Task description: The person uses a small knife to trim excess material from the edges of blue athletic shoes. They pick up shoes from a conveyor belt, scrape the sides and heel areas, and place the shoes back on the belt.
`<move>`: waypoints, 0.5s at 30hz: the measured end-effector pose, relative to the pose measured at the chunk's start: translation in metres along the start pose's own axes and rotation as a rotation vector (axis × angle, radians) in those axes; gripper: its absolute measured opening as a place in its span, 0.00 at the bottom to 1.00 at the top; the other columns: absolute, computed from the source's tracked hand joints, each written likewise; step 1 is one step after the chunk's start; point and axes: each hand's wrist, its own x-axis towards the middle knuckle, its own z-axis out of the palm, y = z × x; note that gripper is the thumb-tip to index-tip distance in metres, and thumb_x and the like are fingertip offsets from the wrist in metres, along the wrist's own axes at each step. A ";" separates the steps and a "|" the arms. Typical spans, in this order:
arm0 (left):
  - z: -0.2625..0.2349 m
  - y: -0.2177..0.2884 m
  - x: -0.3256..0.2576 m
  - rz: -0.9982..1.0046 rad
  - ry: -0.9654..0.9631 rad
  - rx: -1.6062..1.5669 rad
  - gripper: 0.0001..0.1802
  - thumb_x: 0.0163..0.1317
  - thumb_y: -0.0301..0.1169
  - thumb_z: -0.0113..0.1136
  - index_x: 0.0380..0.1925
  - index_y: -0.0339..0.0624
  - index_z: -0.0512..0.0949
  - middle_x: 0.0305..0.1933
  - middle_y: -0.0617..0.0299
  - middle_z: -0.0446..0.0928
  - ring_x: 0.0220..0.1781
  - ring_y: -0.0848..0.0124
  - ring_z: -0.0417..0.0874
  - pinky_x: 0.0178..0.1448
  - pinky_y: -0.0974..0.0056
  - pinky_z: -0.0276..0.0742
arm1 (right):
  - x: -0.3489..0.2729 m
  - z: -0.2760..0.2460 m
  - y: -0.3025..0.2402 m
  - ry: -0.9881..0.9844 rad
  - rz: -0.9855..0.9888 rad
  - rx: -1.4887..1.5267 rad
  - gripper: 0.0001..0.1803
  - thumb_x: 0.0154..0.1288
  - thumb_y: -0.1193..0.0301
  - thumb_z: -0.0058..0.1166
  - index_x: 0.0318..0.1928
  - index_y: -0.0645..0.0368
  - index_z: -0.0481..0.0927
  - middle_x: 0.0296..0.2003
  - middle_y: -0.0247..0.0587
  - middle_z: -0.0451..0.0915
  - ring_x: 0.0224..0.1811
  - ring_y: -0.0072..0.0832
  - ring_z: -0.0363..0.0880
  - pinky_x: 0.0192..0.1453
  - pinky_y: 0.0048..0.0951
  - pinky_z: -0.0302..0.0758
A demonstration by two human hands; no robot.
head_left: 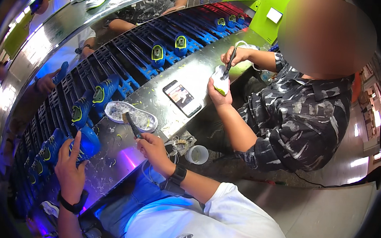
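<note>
in the head view, the right grip (153,151) is pressed together on the dark handle of a brush (131,125), its tan bristles over a white sole (151,122) on a scuffed metal tabletop (118,151). the brush slants, bristles toward the upper left, handle running down to the right; whether they touch cannot be told. the sole is a long, rounded form with a smooth pale rim and a mottled, rough-looking inside, its long axis running left to right and slightly downward. the left grip (71,168) lies against a smooth blue shoe (90,143) beside the rollers (133,56), index finger and thumb spread apart; whether it clasps the shoe cannot be told. fingers partly hide the shoe, leaving its direction unclear. a flat black phone (182,99) lies near the sole. at right sits a co-worker (299,121) in a patterned shirt.
</note>
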 end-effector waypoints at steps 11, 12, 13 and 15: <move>-0.009 -0.008 -0.016 -0.121 -0.039 -0.080 0.55 0.47 0.14 0.71 0.77 0.62 0.65 0.65 0.51 0.74 0.65 0.46 0.77 0.65 0.50 0.75 | 0.008 0.000 0.017 -0.030 -0.096 -0.049 0.06 0.74 0.71 0.56 0.42 0.59 0.81 0.26 0.24 0.75 0.24 0.10 0.66 0.26 0.17 0.59; -0.010 -0.008 -0.017 -0.128 -0.034 -0.079 0.55 0.47 0.15 0.71 0.77 0.62 0.65 0.65 0.50 0.74 0.65 0.46 0.77 0.65 0.50 0.75 | 0.006 0.001 0.015 -0.033 -0.097 -0.060 0.06 0.74 0.70 0.55 0.42 0.59 0.81 0.26 0.24 0.75 0.24 0.10 0.66 0.27 0.17 0.59; -0.011 -0.008 -0.018 -0.136 -0.029 -0.079 0.55 0.47 0.15 0.71 0.77 0.62 0.65 0.65 0.50 0.74 0.65 0.46 0.77 0.65 0.50 0.75 | 0.004 0.002 0.014 -0.036 -0.091 -0.062 0.06 0.74 0.70 0.55 0.42 0.59 0.81 0.27 0.24 0.75 0.24 0.10 0.66 0.27 0.17 0.60; -0.012 -0.008 -0.019 -0.140 -0.021 -0.080 0.55 0.46 0.15 0.71 0.77 0.62 0.65 0.65 0.50 0.74 0.65 0.46 0.77 0.65 0.50 0.75 | 0.003 0.004 0.013 -0.041 -0.078 -0.048 0.06 0.74 0.70 0.55 0.42 0.59 0.81 0.27 0.24 0.75 0.24 0.10 0.66 0.26 0.17 0.60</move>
